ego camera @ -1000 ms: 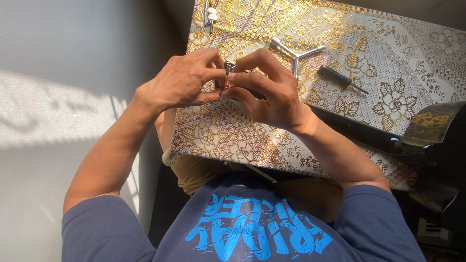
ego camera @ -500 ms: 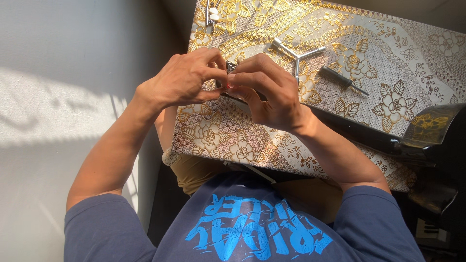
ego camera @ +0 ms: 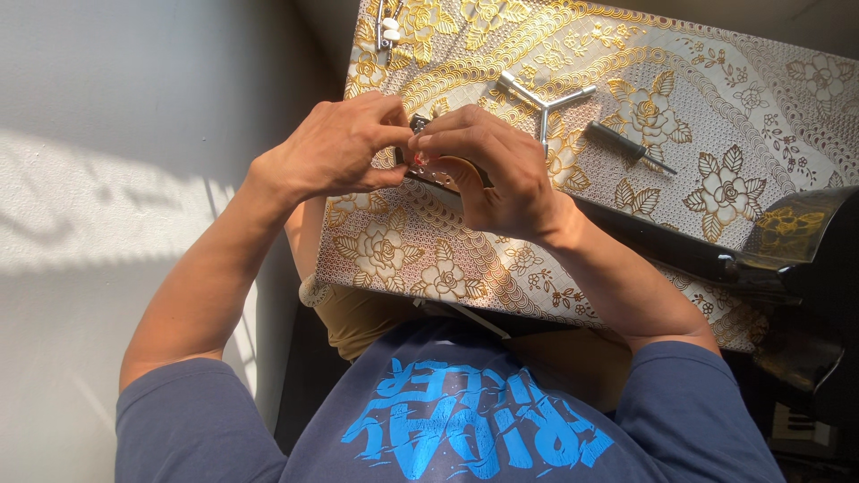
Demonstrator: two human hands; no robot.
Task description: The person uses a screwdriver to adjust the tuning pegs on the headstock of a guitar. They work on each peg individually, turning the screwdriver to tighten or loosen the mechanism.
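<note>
Both hands pinch a small metal part over the patterned surface.
Left hand (ego camera: pixel 335 148) and right hand (ego camera: pixel 492 170) have fingers clamped on the small dark part (ego camera: pixel 419 154); best kept low over the gold-flowered surface (ego camera: pixel 716 134), grip steady.

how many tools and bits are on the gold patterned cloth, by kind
Y-shaped three-way wrench: 1
dark-handled screwdriver: 1
small metal piece with white knobs at the cloth's top edge: 1
small dark part pinched between left hand and right hand: 1
Total: 4
</note>
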